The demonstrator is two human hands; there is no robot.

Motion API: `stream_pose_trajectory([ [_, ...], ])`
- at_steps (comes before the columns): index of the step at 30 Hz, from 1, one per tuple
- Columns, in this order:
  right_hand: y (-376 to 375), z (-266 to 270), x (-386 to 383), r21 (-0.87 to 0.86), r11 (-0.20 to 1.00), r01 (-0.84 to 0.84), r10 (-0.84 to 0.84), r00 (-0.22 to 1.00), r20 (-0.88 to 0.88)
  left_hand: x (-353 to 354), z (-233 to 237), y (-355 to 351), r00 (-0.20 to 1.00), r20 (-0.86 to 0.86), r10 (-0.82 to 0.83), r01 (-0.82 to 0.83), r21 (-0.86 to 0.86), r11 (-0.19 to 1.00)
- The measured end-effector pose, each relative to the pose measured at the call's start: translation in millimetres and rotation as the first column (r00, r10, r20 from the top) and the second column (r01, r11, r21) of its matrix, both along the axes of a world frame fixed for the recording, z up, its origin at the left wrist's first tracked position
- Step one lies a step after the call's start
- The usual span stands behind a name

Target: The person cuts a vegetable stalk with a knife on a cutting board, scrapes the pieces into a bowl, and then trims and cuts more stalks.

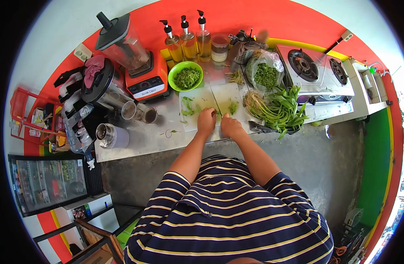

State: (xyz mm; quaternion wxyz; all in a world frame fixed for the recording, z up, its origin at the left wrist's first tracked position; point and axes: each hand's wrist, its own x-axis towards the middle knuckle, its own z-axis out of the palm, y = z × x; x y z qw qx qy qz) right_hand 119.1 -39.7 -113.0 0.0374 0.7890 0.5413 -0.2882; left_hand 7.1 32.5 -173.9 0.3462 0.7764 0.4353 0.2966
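Note:
My left hand is closed with fingertips pressed together at the front of the white cutting board, pinching a few green stems that are mostly hidden. Close beside it, my right hand is wrapped around what appears to be a knife, its thin blade pointing away across the board. Loose green leaves lie left of the blade, and a small heap of chopped greens lies to its right. Behind the board stands a lime-green bowl of cut greens.
A large bunch of leafy greens lies right of the board, before a plastic bag of chopped greens. A gas stove stands farther right. Leftward are an orange blender, glasses and a steel-topped canister. Pump bottles line the wall.

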Motion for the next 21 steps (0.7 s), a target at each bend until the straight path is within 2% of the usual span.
stream_pose_trajectory([
  [4, -8, -7, -10, -0.039, 0.999, 0.034, -0.035, 0.999, -0.007, 2, 0, -2, 0.999, -0.005, 0.042, -0.042, 0.047, 0.998],
  [8, 0, -3, 0, -0.015, 1.000, -0.015, 0.015, 1.000, -0.009, -3, 2, -4, 0.999, -0.046, 0.018, -0.017, 0.035, 0.999],
  [10, 2, 0, 1, -0.025, 0.999, -0.032, 0.032, 0.999, 0.032, -5, -6, -2, 0.999, 0.035, -0.024, 0.021, 0.108, 0.994],
  [14, -11, -3, -6, -0.061, 0.998, -0.008, 0.013, 0.997, 0.075, -4, -9, -1, 0.999, 0.035, 0.008, -0.012, 0.118, 0.993],
  [16, -12, -3, -5, -0.078, 0.996, -0.051, 0.058, 0.994, 0.093, -3, -7, -2, 0.998, 0.000, 0.057, -0.056, 0.071, 0.996],
  [21, -8, 9, 3, -0.050, 0.998, -0.039, 0.043, 0.997, 0.071, -6, 0, -2, 0.998, 0.003, 0.063, -0.062, -0.061, 0.996],
])
